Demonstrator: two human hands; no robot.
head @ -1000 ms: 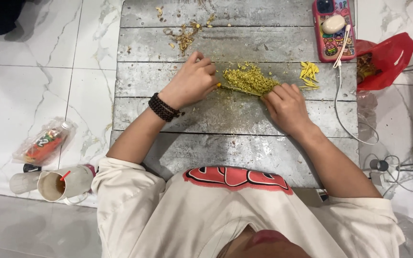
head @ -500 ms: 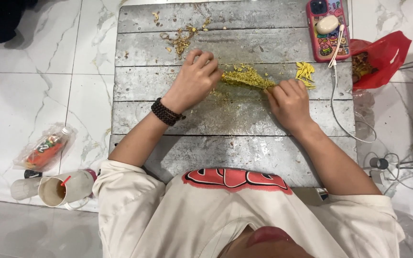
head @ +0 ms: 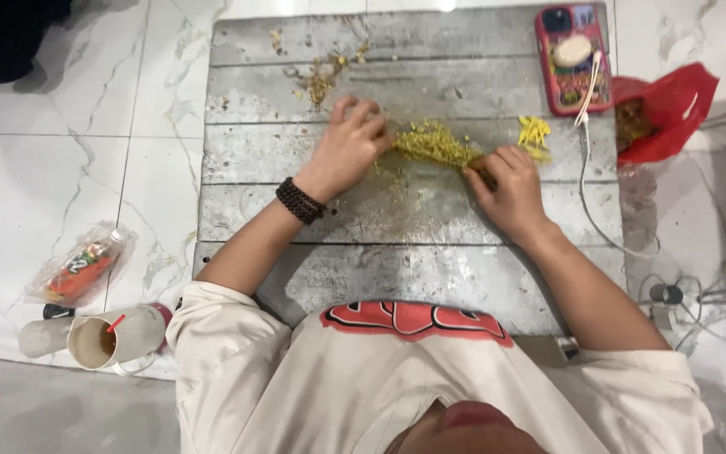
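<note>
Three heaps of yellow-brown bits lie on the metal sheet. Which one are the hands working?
The big yellow pile mid-sheet, between left hand and right hand; the other two lie untouched.

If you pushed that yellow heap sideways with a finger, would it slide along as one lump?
Probably not. The yellow heap looks like loose shreds, and bits already lie scattered on the grey board, so it would likely spread and leave a trail. It seems light: both the left hand and right hand touch its ends.

Dull metal board on glossy marble floor

The grey ribbed board (head: 397,269) looks like scuffed, matt metal; the floor tiles (head: 86,151) are smooth, shiny veined marble. Yellow plant bits (head: 434,143) look dry and stringy. The red bag (head: 665,109) is thin, glossy plastic.
</note>
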